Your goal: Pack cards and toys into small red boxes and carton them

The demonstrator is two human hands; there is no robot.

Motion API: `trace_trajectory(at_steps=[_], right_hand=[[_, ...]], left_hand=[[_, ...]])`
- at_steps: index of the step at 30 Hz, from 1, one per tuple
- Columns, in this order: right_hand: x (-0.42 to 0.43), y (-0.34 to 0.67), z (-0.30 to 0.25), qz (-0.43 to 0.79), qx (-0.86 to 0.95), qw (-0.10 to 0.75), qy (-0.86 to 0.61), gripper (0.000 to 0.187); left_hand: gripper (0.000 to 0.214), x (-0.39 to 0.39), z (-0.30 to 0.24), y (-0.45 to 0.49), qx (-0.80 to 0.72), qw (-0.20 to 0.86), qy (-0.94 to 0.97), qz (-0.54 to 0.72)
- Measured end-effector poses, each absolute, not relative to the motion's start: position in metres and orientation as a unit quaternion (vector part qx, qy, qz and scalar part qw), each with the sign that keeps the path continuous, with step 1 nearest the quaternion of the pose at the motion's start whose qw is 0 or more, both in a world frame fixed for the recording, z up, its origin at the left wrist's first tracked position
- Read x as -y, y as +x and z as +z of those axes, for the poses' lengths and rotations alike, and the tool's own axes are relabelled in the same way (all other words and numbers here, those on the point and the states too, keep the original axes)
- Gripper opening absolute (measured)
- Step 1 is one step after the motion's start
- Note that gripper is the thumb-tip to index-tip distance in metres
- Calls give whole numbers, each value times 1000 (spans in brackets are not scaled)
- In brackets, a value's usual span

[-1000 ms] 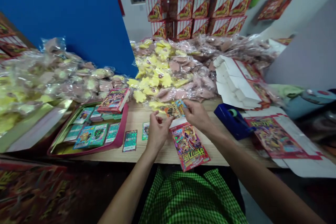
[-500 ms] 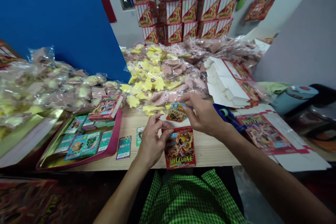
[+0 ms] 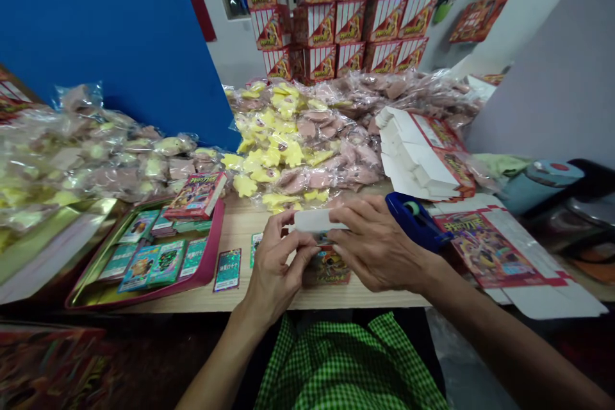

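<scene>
On the table (image 3: 240, 230), right of one red tray (image 3: 214, 250), one printed box (image 3: 329, 268) stands at the near edge, its white top flap (image 3: 314, 220) running left to right. The left hand (image 3: 276, 269) pinches the flap's left end, the right hand (image 3: 379, 246) its right end. Two loose cards (image 3: 225, 269) lie just left.

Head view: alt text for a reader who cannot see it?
The left hand and right hand grip a colourful carton by its white flap over a wooden table. A red tray of card packs lies left, a blue tape dispenser right, bagged yellow and pink toys behind.
</scene>
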State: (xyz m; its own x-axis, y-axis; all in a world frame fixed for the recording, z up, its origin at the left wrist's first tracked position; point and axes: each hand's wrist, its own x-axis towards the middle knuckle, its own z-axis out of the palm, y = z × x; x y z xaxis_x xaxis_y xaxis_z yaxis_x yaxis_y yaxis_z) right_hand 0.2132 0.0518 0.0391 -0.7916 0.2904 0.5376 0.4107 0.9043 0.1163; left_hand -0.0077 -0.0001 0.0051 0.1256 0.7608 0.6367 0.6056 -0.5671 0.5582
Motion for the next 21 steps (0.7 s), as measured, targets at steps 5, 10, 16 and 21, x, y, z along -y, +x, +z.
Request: trace_trajectory(at_steps=[5,10,16,21], right_hand=[[-29,226,6,17,859,439,-262,36],[-27,217,-16,91,806,510,-285,41],[-38,210,-15,101,824,493,-260,26],[-38,217,-13,128,840,468,-241,23]], left_hand=[[33,5,-28,0,-433,160,630,624],[41,6,-58,8,-420,181,561,690],[24,6,-51,1,-424,75,649,626],[22,8,-32,8,-408,179,601,663]])
